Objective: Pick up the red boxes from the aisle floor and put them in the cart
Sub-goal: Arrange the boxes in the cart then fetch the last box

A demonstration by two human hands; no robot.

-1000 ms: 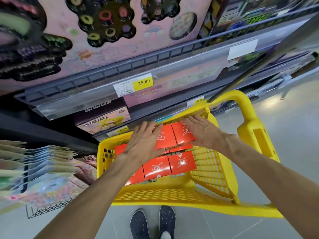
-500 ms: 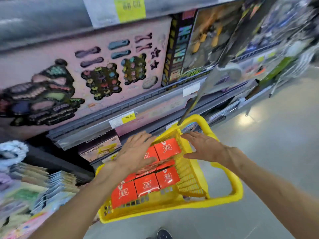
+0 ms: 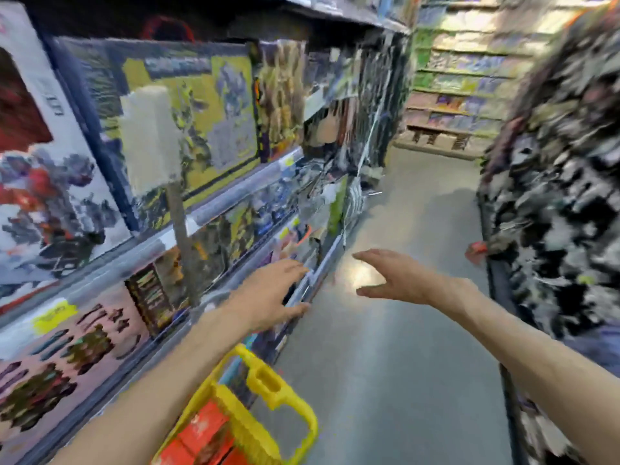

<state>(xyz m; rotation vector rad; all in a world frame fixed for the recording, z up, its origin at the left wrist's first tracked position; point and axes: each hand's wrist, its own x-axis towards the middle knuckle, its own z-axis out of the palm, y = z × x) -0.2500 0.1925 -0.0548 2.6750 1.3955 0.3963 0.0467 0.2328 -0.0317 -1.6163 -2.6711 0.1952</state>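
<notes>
The yellow cart [image 3: 268, 387] sits at the bottom middle of the blurred head view, with red boxes [image 3: 201, 431] lying inside it. My left hand [image 3: 271, 293] is stretched forward above the cart, fingers apart, holding nothing, in front of the low shelf edge. My right hand [image 3: 396, 276] is also held out over the grey aisle floor [image 3: 385, 347], fingers spread and empty. A small red shape [image 3: 476, 251] shows low at the right shelving; blur hides what it is.
Toy shelving [image 3: 151, 162] with big boxes runs along the left. A dark, cluttered display [image 3: 553, 196] lines the right. The grey aisle runs ahead to more shelves [image 3: 463, 95] at the far end. A pale-headed broom-like pole [image 3: 151, 139] stands against the left shelf.
Both hands have lifted off the red boxes in the cart and now reach forward, empty. The view has swung up from the cart to look down the aisle.
</notes>
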